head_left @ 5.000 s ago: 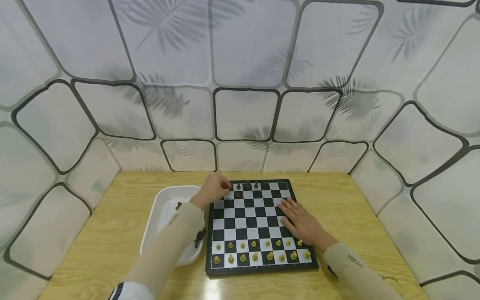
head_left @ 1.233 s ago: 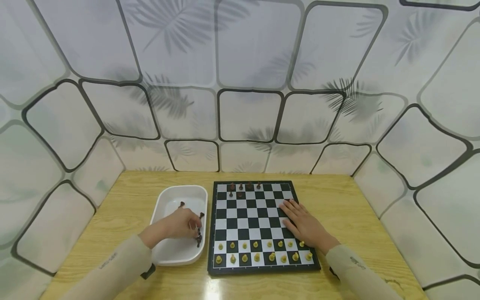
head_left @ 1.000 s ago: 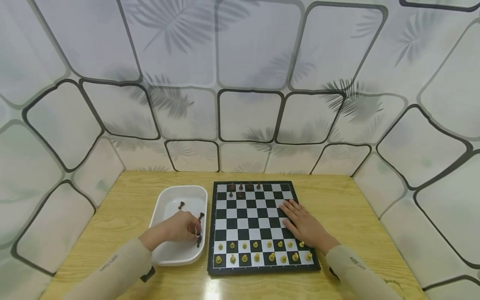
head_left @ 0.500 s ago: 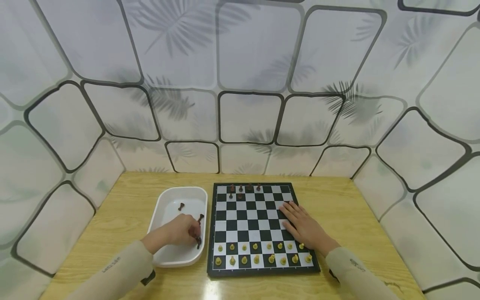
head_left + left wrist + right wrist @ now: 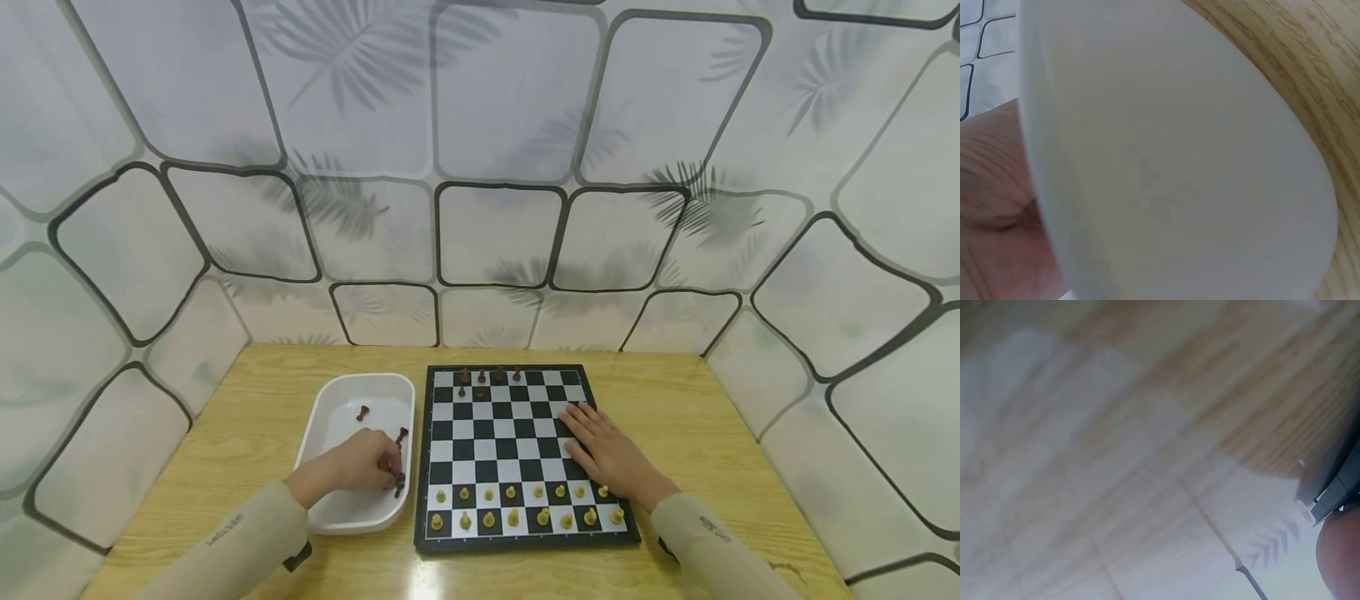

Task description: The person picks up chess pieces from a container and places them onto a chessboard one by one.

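In the head view my left hand [image 5: 365, 461] reaches into the white tray [image 5: 317, 408], its curled fingers and thumb pinching at a dark brown chess piece [image 5: 400, 481] by the tray's right wall. The fingertips partly hide what they grip. Just above them lies another dark piece [image 5: 402, 433], and a third dark piece [image 5: 363, 412] lies farther back. My right hand [image 5: 603, 446] rests flat on the right side of the chessboard [image 5: 496, 429], fingers straight. The left wrist view shows the tray wall [image 5: 1179, 156] in front of part of my palm [image 5: 997, 200].
Two rows of yellow chess pieces [image 5: 513, 517] stand along the board's near side. Several dark pieces [image 5: 482, 377] stand at its far left. A wooden table [image 5: 675, 400] lies beneath, with a patterned wall [image 5: 495, 233] behind. The right wrist view is blurred.
Five seconds ago my left hand was at the board's far left corner; it has since moved into the tray, where its fingers shift slightly among the dark pieces. My right hand stays put.
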Available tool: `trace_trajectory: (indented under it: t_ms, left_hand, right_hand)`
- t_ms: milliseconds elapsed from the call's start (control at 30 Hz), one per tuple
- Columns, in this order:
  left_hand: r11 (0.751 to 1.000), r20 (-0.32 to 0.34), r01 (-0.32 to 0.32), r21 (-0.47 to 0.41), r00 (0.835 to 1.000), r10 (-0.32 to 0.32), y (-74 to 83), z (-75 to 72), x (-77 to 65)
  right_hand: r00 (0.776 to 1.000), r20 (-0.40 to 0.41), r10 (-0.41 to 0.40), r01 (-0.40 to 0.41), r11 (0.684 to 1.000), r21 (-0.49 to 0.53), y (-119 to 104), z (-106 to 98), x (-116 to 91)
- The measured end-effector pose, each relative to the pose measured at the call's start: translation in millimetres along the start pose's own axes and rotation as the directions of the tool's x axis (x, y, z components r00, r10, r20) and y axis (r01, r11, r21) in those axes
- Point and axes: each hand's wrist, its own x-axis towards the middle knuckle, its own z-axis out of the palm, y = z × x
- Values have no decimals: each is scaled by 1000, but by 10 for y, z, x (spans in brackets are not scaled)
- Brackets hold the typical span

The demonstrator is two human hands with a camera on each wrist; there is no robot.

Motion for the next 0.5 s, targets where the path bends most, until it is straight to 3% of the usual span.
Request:
trace_trajectory:
  t_ms: [500]
  left_hand:
    - [1000, -53, -17, 7, 998, 17, 14, -4, -11]
  right_hand:
    - [1000, -2, 1, -1, 1000, 9, 1, -2, -1]
